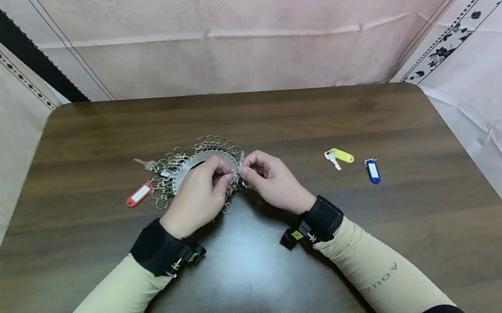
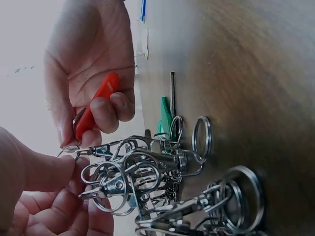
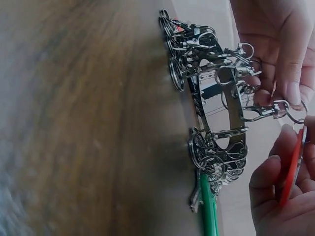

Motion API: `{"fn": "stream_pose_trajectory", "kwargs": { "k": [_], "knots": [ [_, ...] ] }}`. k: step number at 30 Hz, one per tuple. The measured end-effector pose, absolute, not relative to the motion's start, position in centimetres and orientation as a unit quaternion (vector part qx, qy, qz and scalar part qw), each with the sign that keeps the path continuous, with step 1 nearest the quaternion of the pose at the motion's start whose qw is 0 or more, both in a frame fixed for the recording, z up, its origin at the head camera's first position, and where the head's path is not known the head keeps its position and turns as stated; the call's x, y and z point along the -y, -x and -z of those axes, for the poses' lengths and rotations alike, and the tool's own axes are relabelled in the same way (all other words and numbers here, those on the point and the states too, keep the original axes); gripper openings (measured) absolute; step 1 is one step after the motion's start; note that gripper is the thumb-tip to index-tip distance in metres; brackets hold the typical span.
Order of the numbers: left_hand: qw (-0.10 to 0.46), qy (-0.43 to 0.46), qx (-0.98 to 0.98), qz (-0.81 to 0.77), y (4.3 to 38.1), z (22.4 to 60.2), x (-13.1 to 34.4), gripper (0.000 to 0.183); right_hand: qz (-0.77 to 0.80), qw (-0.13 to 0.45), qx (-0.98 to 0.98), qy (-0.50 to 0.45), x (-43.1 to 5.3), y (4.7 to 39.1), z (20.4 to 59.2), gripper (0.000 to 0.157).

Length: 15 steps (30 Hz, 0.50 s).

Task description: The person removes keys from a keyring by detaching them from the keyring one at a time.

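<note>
A flat metal key ring holder (image 1: 181,175), rimmed with snap hooks and split rings, is between my hands above the tabletop. My left hand (image 1: 202,188) pinches a small split ring (image 2: 70,148) at the end of one snap hook (image 3: 266,111). My right hand (image 1: 276,180) grips a red key tag (image 2: 98,105) with its fingers and thumb, and a key lies along the tag. The tag's end meets the pinched ring; whether it is threaded on is hidden by the fingertips. A green key tag (image 3: 209,206) hangs at the holder's far side.
Another red key tag (image 1: 140,194) and a key (image 1: 147,164) stick out at the holder's left. To the right lie a yellow key tag (image 1: 344,155) with a key (image 1: 332,158) and a blue key tag (image 1: 373,171). Pale cloth (image 1: 236,56) hangs behind the brown table (image 1: 390,244).
</note>
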<state>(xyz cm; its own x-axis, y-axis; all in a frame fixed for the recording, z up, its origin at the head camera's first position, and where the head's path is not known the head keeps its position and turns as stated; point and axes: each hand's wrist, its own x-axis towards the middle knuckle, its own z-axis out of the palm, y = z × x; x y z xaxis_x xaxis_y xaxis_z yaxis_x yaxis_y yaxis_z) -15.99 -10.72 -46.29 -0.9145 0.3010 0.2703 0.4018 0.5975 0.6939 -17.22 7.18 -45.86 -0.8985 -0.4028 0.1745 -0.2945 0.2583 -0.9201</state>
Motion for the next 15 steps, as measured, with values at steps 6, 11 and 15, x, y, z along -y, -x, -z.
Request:
{"fn": "stream_pose_trajectory", "kwargs": {
  "k": [6, 11, 15],
  "knots": [
    [0.079, 0.195, 0.888, 0.409, 16.0, 46.1, 10.6, 0.003, 0.596, 0.034, -0.773, 0.215, -7.6, 18.5, 48.1, 0.011],
    [0.090, 0.194, 0.891, 0.400, 15.9, 46.4, 10.4, 0.003, 0.607, 0.031, -0.766, 0.210, -7.7, 18.9, 49.2, 0.013],
    [0.096, 0.202, 0.898, 0.379, 15.7, 46.6, 10.3, 0.003, 0.617, 0.045, -0.758, 0.206, -7.6, 18.7, 49.2, 0.013]
  ]
}}
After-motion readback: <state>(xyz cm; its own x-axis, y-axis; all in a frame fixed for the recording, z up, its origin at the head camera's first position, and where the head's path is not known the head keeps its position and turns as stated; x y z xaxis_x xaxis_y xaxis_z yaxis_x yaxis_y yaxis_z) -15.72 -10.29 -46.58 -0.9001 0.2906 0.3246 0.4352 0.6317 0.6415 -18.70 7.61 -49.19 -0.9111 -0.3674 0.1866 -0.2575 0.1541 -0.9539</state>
